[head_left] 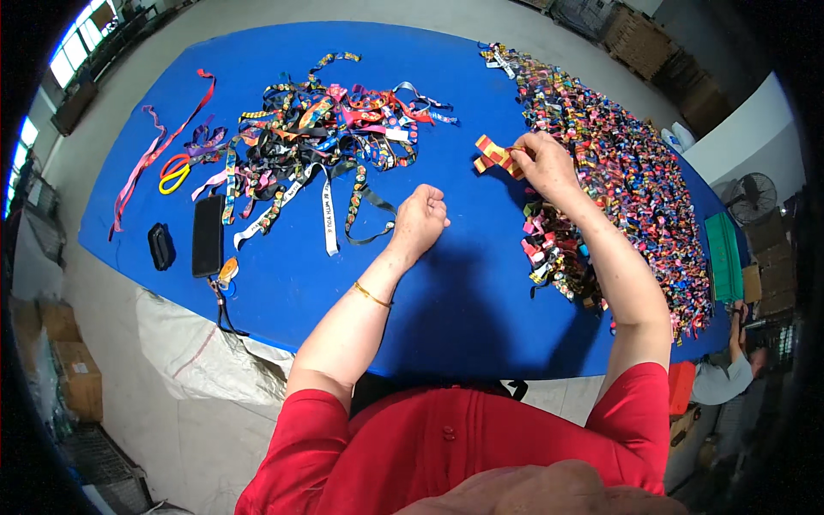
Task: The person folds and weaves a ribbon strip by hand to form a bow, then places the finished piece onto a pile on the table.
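Note:
My right hand (548,167) pinches a short folded ribbon (498,156), red and yellow checked, above the blue table near the big heap at the right. My left hand (421,219) is curled into a loose fist over the middle of the table. Anything inside those fingers is hidden. Beside its wrist a dark patterned strap (358,202) curves out from a tangled pile of colourful straps (326,129). A white strap with dark print (329,215) lies nearby. The large heap of small folded ribbon pieces (618,172) spreads along the table's right side.
At the left of the blue table (283,300) lie yellow-handled scissors (175,176), a black phone (208,236), a small black case (160,246) and long pink and red ribbons (163,159). A white sack (206,352) sits below the near edge. Another person (723,378) is at the far right.

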### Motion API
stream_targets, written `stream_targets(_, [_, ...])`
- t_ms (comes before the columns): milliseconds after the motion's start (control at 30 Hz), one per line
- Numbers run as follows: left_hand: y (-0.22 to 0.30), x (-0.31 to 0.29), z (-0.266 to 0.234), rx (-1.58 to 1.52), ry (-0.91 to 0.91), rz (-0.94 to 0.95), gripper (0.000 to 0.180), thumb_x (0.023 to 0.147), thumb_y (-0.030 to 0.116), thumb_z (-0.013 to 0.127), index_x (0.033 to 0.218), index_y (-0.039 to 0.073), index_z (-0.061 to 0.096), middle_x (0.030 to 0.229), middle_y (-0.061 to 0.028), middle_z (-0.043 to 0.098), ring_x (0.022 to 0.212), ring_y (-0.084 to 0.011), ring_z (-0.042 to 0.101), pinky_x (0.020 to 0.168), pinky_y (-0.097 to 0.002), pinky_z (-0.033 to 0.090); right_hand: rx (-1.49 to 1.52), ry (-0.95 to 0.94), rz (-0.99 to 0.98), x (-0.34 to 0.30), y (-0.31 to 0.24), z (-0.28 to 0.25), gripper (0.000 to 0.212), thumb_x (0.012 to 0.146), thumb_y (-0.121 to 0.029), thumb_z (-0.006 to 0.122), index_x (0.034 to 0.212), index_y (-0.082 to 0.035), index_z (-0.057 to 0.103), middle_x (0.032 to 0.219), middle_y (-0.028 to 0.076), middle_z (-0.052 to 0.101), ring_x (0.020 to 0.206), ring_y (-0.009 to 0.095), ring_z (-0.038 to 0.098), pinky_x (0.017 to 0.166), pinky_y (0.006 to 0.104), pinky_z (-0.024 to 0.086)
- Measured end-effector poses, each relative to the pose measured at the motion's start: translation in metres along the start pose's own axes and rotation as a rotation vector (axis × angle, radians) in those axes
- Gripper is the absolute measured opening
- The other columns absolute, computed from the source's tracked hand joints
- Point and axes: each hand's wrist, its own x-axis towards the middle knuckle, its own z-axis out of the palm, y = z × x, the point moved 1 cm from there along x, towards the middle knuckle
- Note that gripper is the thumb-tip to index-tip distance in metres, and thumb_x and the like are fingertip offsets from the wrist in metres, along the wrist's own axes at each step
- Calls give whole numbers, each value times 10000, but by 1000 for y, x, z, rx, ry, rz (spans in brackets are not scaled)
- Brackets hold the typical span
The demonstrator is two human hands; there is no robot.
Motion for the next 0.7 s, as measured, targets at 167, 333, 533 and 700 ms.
stream_targets(167, [0,5,-1,42,-7,-17,188,963,92,536,1078,-56,559,778,-66,640,661,-133,666,594,-264,526,8,57,-16,-23,0,-25,140,869,-216,664,916,-86,644,921,123,624,874,332,637,765,445,503])
stream_targets(333, [-1,6,0,42,-22,-44,174,952,70,522,1074,-49,560,774,-62,639,664,-133,662,600,-271,529,-134,107,-29,-43,-7,-54,143,864,-195,658,944,-79,628,940,109,627,875,341,637,766,443,512])
stream_targets(533, [-4,4,-1,48,-20,-19,162,938,41,520,1066,-51,556,794,-56,625,670,-132,649,604,-262,523,-127,141,-44,-58,0,-71,137,860,-188,657,946,-83,638,938,117,621,876,343,638,758,447,513])
stream_targets(700, [-7,4,-1,58,-30,-17,158,938,39,512,1060,-49,558,784,-56,626,671,-134,651,607,-264,525,-133,111,-21,-66,-2,-73,124,852,-189,665,929,-92,654,913,113,613,864,328,640,747,438,514])
